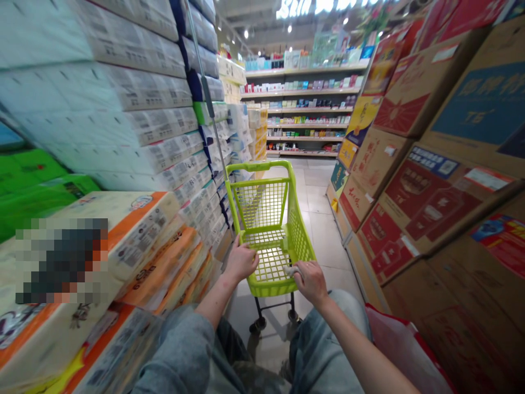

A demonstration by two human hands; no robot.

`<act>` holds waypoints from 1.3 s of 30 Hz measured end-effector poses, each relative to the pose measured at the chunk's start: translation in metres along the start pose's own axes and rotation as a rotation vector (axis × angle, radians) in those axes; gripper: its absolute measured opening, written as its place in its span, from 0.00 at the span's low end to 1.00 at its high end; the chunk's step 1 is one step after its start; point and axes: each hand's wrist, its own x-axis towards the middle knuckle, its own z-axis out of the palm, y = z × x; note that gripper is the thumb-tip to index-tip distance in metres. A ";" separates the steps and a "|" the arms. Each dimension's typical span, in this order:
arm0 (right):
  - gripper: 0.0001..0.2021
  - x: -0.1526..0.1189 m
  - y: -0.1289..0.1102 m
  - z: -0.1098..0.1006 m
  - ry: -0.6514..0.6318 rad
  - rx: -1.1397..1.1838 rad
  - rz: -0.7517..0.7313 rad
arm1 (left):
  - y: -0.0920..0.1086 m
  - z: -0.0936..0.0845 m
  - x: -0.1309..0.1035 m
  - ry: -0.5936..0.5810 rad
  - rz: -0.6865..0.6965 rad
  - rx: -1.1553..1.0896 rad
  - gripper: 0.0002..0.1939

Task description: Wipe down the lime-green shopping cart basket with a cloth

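A lime-green plastic shopping cart [302, 236] stands in front of me, its mesh basket holding nothing that I can see. My left hand [241, 261] is closed around the near left part of the cart's rim. On the near right side, my right hand [311, 280] is closed on the rim too. A small greyish-white thing [292, 270] shows at the fingertips of my right hand; I cannot make out what it is. Below the basket are the cart's dark legs and wheels [258, 325], close to my knees.
Wrapped tissue packs [164, 128] are stacked high on the left, with orange-edged packs [164, 268] nearer me. Printed cardboard cartons [435, 191] line the right side. A tiled aisle [314, 189] leads to stocked shelves [305, 93]. A red-edged pale bag [400, 345] lies at my right.
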 end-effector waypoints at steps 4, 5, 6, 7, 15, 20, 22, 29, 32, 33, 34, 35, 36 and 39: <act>0.06 0.005 0.004 0.000 -0.002 -0.026 0.009 | 0.001 0.002 -0.001 0.001 0.085 -0.007 0.20; 0.06 0.006 0.006 0.000 -0.004 -0.032 0.014 | 0.003 0.003 -0.001 0.013 0.088 -0.008 0.20; 0.06 0.007 0.007 -0.001 -0.006 -0.037 0.019 | 0.005 0.004 -0.002 0.024 0.089 -0.010 0.21; 0.06 0.009 0.010 -0.002 -0.009 -0.041 0.024 | 0.007 0.004 -0.002 0.034 0.088 -0.015 0.21; 0.08 0.015 0.031 -0.006 -0.016 -0.034 0.023 | 0.030 0.003 -0.002 0.040 0.071 -0.031 0.21; 0.08 0.018 0.044 -0.008 -0.006 0.013 0.025 | 0.048 0.004 -0.003 -0.012 0.049 0.002 0.23; 0.08 0.018 0.048 -0.009 -0.003 0.030 0.026 | 0.054 0.005 -0.003 -0.031 0.053 0.014 0.23; 0.08 0.014 0.052 -0.012 0.008 -0.015 0.016 | 0.064 0.006 0.003 -0.135 0.137 0.041 0.22; 0.08 0.012 0.051 -0.013 0.001 -0.037 0.017 | 0.064 0.006 0.004 -0.190 0.162 0.061 0.22; 0.08 0.012 0.050 -0.013 0.003 -0.040 0.017 | 0.064 0.006 0.004 -0.200 0.165 0.062 0.21; 0.07 0.012 0.049 -0.013 0.007 -0.040 0.015 | 0.064 0.006 0.004 -0.205 0.165 0.060 0.21; 0.07 0.011 0.049 -0.014 0.013 -0.038 0.011 | 0.064 0.006 0.004 -0.207 0.162 0.057 0.21; 0.07 0.011 0.048 -0.014 0.020 -0.034 0.005 | 0.064 0.005 0.003 -0.207 0.160 0.052 0.21; 0.07 0.010 0.047 -0.015 0.035 -0.027 -0.007 | 0.064 0.003 0.001 -0.203 0.148 0.038 0.22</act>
